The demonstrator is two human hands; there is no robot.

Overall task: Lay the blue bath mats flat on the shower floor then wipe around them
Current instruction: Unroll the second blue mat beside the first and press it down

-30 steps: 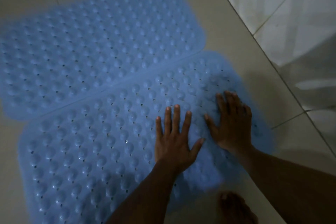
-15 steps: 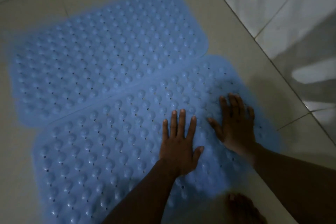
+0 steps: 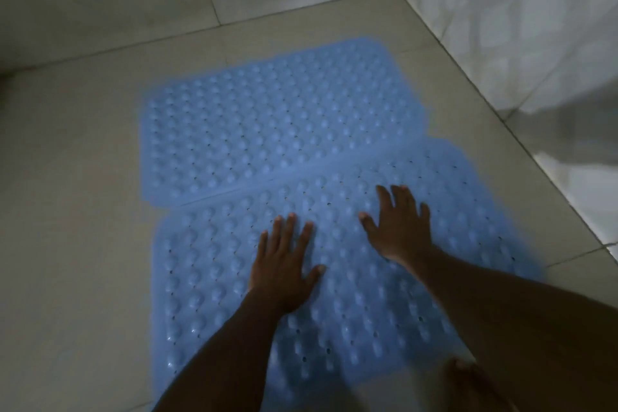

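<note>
At the near edge of the view, toes of a bare foot [image 3: 468,378] could be seen on the floor just beside the near mat [image 3: 234,278]. That mat was spread on the tiled shower floor [image 3: 67,244] with its bumpy side up, and no curl or fold could be made out in the dim light.

Both hands were laid on it, palms down. The left hand [image 3: 284,264] was held open with the fingers spread, flat against the mat near its middle. The right hand [image 3: 399,227] was likewise open and pressed flat, a little farther on and toward the wall side. Nothing was gripped by either.

Beyond them, the far mat [image 3: 274,124] was laid flat as well, its long edge touching or slightly overlapped by the near mat's edge; which of the two could not be told. It was set toward the corner where the tiled walls [image 3: 501,10] met.

The laying step was judged nearly finished, with only the pressing down of the near mat in hand. The wiping around the mats was judged not yet begun: no cloth or sponge was visible.
</note>
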